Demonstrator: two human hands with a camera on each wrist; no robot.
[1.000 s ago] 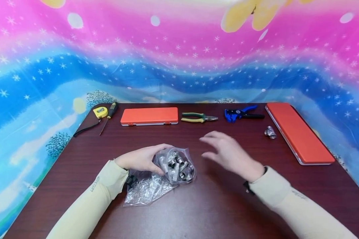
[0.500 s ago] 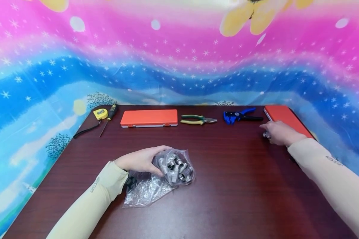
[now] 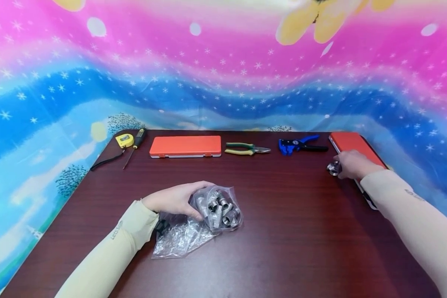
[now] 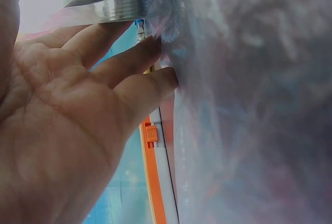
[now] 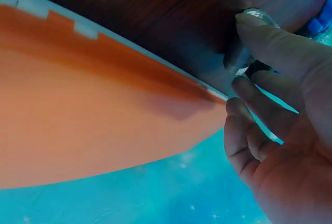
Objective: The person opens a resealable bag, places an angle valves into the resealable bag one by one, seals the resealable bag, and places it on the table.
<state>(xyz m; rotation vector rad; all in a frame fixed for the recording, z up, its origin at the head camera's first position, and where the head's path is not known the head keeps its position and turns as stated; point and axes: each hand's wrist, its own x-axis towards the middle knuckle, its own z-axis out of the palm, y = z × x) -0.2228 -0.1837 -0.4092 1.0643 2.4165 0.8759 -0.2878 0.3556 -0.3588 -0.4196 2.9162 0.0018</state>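
Metal fitting [image 3: 333, 168] pinched by right hand [image 3: 352, 164]; left hand [image 3: 175, 199] grips bag [image 3: 205, 215] (fittings inside).

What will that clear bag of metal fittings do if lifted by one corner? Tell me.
The clear bag is thin and crinkled, so it would likely sag. Its metal fittings bunch at one end and would probably slide and feel heavy. The left hand holds that end.

backdrop [image 3: 223, 74]: pink-and-blue starry cloth draped behind and at both sides
surface [image 3: 283, 231]: dark reddish-brown wood grain

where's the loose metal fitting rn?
Head view: the metal fitting sits at the table's far right, pinched by the right hand, beside the orange case.
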